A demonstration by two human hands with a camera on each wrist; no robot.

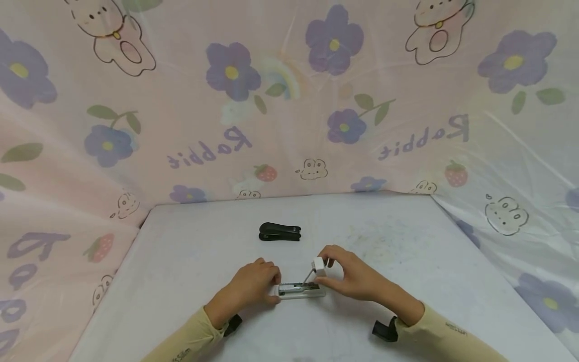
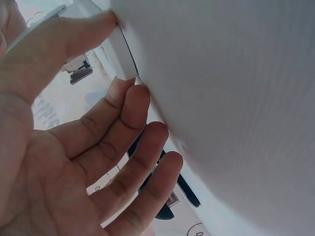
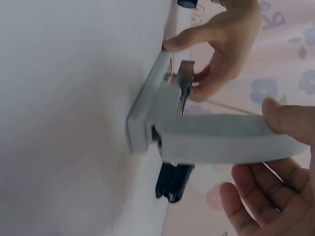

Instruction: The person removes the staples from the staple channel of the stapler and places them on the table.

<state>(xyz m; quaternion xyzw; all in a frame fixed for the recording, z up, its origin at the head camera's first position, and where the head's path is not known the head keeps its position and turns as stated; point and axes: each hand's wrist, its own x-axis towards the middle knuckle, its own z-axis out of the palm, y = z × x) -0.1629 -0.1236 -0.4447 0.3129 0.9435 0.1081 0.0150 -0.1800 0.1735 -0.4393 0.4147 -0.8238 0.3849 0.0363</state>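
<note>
A white stapler (image 1: 302, 295) lies on the table with its top arm (image 3: 216, 140) swung up, steep over the base (image 3: 142, 105). The metal staple channel (image 1: 296, 287) shows along the base, and a thin rod slants from it to the raised arm. My right hand (image 1: 350, 274) pinches the free end of that arm between thumb and fingers. With thumb and forefinger my left hand (image 1: 251, 284) grips the left end of the base. In the left wrist view its other fingers (image 2: 152, 147) reach out beside the stapler.
Behind the white stapler, a black stapler (image 1: 279, 232) lies on its side on the white-covered table (image 1: 203, 241). A patterned curtain (image 1: 280, 120) hangs along the back and sides. Black wrist straps (image 1: 385, 331) are at the sleeve cuffs.
</note>
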